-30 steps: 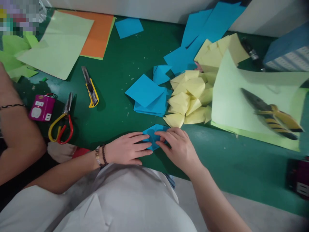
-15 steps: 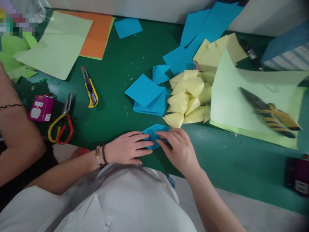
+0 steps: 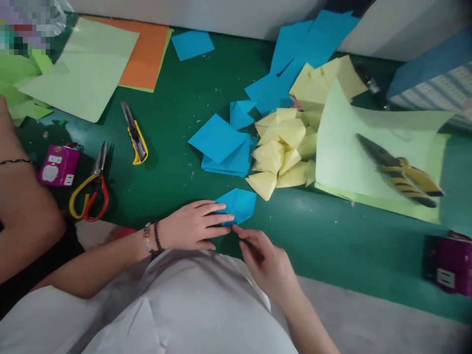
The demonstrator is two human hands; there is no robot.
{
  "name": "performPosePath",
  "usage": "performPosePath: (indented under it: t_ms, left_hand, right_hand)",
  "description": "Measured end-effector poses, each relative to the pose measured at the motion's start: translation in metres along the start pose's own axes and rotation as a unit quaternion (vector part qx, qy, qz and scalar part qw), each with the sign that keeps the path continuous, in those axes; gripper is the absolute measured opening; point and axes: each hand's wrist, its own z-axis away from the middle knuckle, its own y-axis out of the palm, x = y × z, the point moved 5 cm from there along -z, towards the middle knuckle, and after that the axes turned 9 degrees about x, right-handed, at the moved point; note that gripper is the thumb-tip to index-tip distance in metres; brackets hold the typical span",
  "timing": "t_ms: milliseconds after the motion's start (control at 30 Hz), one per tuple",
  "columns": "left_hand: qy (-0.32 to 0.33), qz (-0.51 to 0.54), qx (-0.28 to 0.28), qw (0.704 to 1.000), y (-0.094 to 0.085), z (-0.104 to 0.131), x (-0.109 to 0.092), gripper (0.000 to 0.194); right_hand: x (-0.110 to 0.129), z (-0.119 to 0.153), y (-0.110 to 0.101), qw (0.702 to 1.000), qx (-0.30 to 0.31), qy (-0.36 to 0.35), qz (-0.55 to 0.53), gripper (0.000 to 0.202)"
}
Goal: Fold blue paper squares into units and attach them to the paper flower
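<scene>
A small folded sheet of blue paper (image 3: pixel 241 204) lies on the green table near its front edge. My left hand (image 3: pixel 195 223) rests flat on the paper's left part, fingers stretched and spread, hiding that side. At the paper's lower edge is my right hand (image 3: pixel 271 263), its index fingertip close to or touching that edge. The thumb stands apart from the index finger and the other fingers are curled; I see nothing between them. Just beyond the folded sheet sits a stack of blue paper squares (image 3: pixel 219 140), beside a pile of folded yellow paper pieces (image 3: pixel 282 142).
A utility knife (image 3: pixel 134 135), scissors (image 3: pixel 92 187) and a purple box (image 3: pixel 59 164) lie to the left, near another person's arm (image 3: pixel 29 211). Pliers (image 3: pixel 401 172) rest on pale green sheets (image 3: pixel 342 152) at right. A second purple box (image 3: pixel 455 263) stands at far right.
My right hand has come off the paper's right side and moved down toward its lower edge, uncovering the right part. My left hand stays on the paper. The view has shifted slightly.
</scene>
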Motion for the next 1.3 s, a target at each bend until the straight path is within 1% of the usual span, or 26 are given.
performPosePath:
  t_ms: [167, 233, 300, 433, 533, 600, 733, 867, 967, 1033, 1100, 1133, 1200, 1300]
  left_hand:
    - [0.0, 0.005, 0.004, 1.0, 0.0, 0.0, 0.0, 0.043]
    - [0.0, 0.008, 0.007, 1.0, 0.001, 0.0, 0.0, 0.044]
    - [0.0, 0.011, 0.008, 1.0, 0.001, 0.0, 0.001, 0.044]
    - [0.006, 0.018, 0.002, 1.0, 0.001, 0.001, 0.001, 0.045]
    - [0.004, 0.029, 0.003, 1.0, 0.002, 0.001, 0.002, 0.049]
    - [-0.003, 0.037, 0.008, 0.999, 0.002, 0.0, 0.002, 0.055]
    - [-0.023, 0.056, 0.014, 0.998, 0.003, 0.0, 0.004, 0.066]
    - [-0.028, 0.061, 0.011, 0.998, 0.003, 0.001, 0.004, 0.068]
    - [-0.03, 0.056, 0.014, 0.998, 0.003, 0.001, 0.004, 0.069]
    - [-0.026, 0.049, 0.016, 0.998, 0.004, 0.001, 0.003, 0.067]
    - [-0.014, 0.039, 0.014, 0.999, 0.004, 0.001, 0.003, 0.063]
    - [-0.004, 0.034, 0.01, 0.999, 0.004, 0.002, 0.003, 0.061]
    - [0.019, 0.027, -0.01, 0.999, 0.001, 0.004, 0.003, 0.054]
    - [0.05, 0.026, -0.044, 0.997, -0.003, 0.008, 0.006, 0.038]
  right_hand:
    - [-0.019, -0.002, -0.024, 0.995, -0.092, 0.043, 0.019, 0.007]
    - [-0.023, -0.002, -0.03, 0.991, -0.113, 0.05, 0.04, 0.007]
    - [-0.023, -0.004, -0.032, 0.988, -0.132, 0.034, 0.075, 0.005]
    - [-0.011, -0.014, -0.028, 0.967, -0.174, -0.046, 0.179, 0.002]
    - [-0.004, -0.022, -0.021, 0.951, -0.171, -0.089, 0.243, 0.008]
    - [-0.001, -0.025, -0.017, 0.946, -0.162, -0.108, 0.259, 0.011]
    - [0.005, -0.024, -0.005, 0.948, -0.124, -0.143, 0.254, 0.016]
    - [0.013, -0.02, 0.013, 0.951, -0.102, -0.162, 0.244, 0.023]
    - [0.017, -0.017, 0.018, 0.954, -0.096, -0.172, 0.225, 0.022]
    - [0.016, -0.017, 0.011, 0.957, -0.098, -0.179, 0.204, 0.016]
    - [0.012, -0.018, -0.005, 0.958, -0.12, -0.181, 0.19, 0.004]
    - [0.008, -0.018, -0.016, 0.954, -0.146, -0.182, 0.188, 0.012]
    - [0.0, -0.022, -0.035, 0.94, -0.171, -0.171, 0.241, 0.027]
    - [-0.008, -0.029, -0.048, 0.917, -0.123, -0.206, 0.32, 0.033]
